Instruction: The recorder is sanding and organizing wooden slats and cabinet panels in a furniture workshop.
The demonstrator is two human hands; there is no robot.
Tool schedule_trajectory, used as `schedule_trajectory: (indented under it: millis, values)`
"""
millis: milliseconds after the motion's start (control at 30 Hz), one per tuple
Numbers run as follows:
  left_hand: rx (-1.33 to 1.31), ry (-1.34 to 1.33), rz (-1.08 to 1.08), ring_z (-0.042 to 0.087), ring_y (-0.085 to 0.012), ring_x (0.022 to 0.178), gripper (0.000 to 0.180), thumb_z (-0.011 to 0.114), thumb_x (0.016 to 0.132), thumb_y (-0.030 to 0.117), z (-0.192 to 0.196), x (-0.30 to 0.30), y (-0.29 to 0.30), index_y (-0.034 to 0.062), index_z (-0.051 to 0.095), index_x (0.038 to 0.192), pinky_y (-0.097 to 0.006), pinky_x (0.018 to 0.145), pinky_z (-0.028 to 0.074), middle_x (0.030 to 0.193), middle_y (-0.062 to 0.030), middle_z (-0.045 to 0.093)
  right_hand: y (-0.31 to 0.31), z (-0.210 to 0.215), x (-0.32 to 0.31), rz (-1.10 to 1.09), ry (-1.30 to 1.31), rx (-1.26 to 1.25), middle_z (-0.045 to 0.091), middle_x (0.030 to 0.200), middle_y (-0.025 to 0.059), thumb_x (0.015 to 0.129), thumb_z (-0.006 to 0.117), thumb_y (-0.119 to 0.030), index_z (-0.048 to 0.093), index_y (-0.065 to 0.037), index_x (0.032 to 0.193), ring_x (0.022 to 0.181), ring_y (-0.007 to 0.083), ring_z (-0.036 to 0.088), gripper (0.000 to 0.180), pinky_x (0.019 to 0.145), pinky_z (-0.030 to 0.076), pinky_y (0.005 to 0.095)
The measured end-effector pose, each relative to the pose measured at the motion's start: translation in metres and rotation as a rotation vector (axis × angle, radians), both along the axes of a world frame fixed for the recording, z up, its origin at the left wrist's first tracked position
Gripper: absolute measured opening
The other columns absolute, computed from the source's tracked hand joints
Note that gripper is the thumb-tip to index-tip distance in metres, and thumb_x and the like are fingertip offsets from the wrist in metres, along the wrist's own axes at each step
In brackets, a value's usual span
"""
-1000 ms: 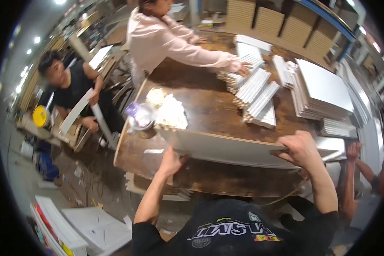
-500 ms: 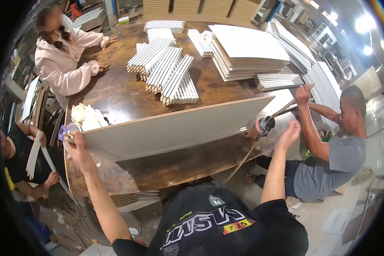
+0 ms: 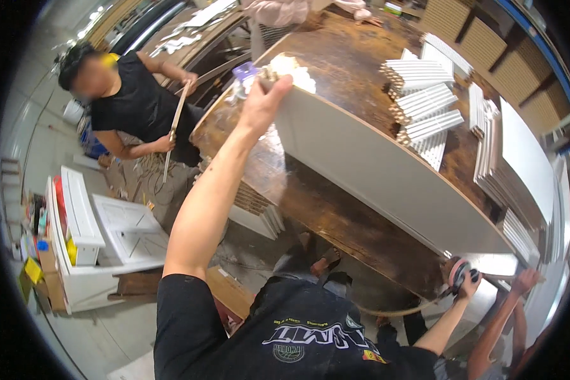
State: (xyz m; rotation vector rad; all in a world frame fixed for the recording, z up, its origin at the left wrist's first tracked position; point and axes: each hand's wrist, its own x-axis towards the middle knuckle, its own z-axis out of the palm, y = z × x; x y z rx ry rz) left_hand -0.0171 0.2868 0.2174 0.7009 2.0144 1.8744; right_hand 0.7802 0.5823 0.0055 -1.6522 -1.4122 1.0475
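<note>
Hands stay wide apart, left hand gripping the white panel end; right hand now holds a sander below it.

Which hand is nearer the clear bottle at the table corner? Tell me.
Left. The left hand grips the white panel at its end beside the clear bottle; the right hand is far off at the panel's opposite end.

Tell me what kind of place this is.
Probably a woodworking or panel-finishing workshop. A long white flat panel stands on edge on a worn brown wooden worktable, stacks of white ribbed slats lie on it, and several people work around it.
</note>
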Motion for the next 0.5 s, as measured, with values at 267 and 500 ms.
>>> schedule_trajectory:
  millis: [267,500]
  values:
    - [0.080,0.052,0.005,0.063,-0.0197,0.102,0.079,0.080,0.083,0.057,0.019,0.022,-0.019,-0.0023,0.052,0.127,-0.034,0.091,0.051,0.111,-0.0126,0.064,-0.235,0.097,-0.206,0.564,-0.125,-0.101,0.058,0.130,0.0149,0.064,0.080,-0.011,0.052,0.000,0.141,0.121,0.0264,0.056,0.083,0.108,0.043,0.0390]
    - [0.036,-0.057,-0.111,0.061,-0.0296,0.122,0.100,0.078,0.080,0.064,0.039,0.034,-0.028,-0.0067,0.046,0.142,-0.039,0.105,0.047,0.131,-0.0208,0.062,-0.341,0.089,-0.449,1.362,-0.047,0.049,0.062,0.129,0.0154,0.068,0.090,-0.022,0.060,-0.008,0.134,0.123,0.0307,0.061,0.073,0.106,0.048,0.0402]
